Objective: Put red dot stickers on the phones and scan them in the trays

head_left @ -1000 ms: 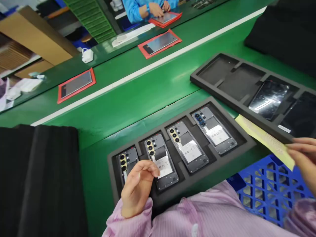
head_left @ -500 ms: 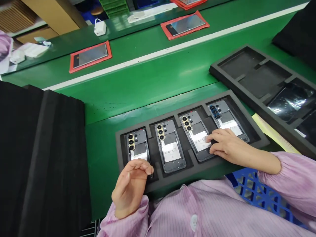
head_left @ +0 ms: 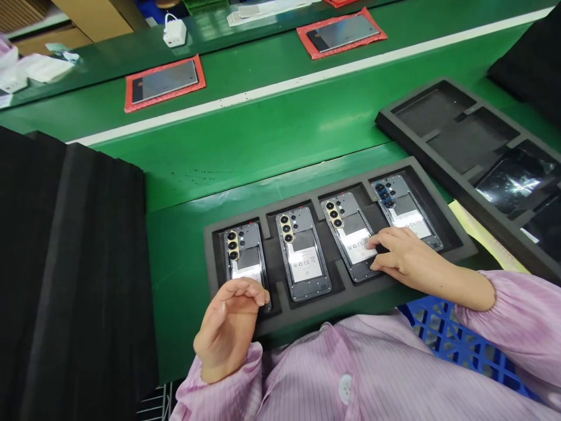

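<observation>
A dark foam tray (head_left: 210, 269) lies on the green bench in front of me and holds several open-backed phones in a row. My left hand (head_left: 228, 330) rests at the tray's near left corner, fingers curled loosely over the bottom of the leftmost phone (head_left: 243, 254), holding nothing. My right hand (head_left: 401, 257) lies flat-fingered on the lower end of the third phone (head_left: 348, 234), fingertips touching its white label. A second phone (head_left: 302, 251) and a fourth phone (head_left: 405, 210) lie untouched.
A second foam tray (head_left: 438, 117) with glossy black panels sits at the right, a yellow paper slip (head_left: 486, 237) under its edge. Black foam stack (head_left: 65, 263) fills the left. Red-framed phones (head_left: 164, 82) lie on the far belt. A blue crate (head_left: 456, 345) is near my lap.
My right hand let go of the yellow slip and moved left onto the third phone. My left hand slid slightly down to the leftmost phone's bottom. The view shifted.
</observation>
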{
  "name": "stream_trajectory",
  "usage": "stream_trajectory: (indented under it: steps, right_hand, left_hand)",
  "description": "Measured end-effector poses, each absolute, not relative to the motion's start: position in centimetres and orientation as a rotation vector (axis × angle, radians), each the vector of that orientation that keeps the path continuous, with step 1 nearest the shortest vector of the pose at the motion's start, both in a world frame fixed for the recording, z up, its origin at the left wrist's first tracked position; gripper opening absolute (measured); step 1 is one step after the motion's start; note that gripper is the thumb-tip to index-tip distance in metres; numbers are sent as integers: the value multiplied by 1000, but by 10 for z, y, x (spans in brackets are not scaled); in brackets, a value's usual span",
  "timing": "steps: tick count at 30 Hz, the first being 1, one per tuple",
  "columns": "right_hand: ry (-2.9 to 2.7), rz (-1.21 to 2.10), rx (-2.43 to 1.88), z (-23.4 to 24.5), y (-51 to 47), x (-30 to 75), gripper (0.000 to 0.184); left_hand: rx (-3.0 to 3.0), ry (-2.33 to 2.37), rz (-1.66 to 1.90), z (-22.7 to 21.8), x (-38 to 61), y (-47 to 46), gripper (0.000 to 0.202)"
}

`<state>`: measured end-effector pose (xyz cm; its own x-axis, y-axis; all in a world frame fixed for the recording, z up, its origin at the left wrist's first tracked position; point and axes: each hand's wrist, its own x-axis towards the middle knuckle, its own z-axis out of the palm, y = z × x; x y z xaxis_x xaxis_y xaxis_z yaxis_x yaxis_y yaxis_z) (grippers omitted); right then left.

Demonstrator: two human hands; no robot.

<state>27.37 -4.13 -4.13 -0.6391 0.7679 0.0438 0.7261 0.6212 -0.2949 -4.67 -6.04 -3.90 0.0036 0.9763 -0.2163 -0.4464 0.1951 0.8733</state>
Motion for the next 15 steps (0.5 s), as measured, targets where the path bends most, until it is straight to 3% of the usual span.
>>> stream_trajectory:
  steps: [7,12,15]
  right_hand:
    - [-2797,461,-1450,-37,-30,266,17]
    - [-2657,841,-1684,-29,-8,268,11]
    - [-2502,553,-2040,-26,-9,260,9]
  left_hand:
    - [682,976,1293,-40,-48,-63,30]
    - [675,938,1311,-39,-55,-65,27]
    - [634,942,1343,-39,-59,-70,27]
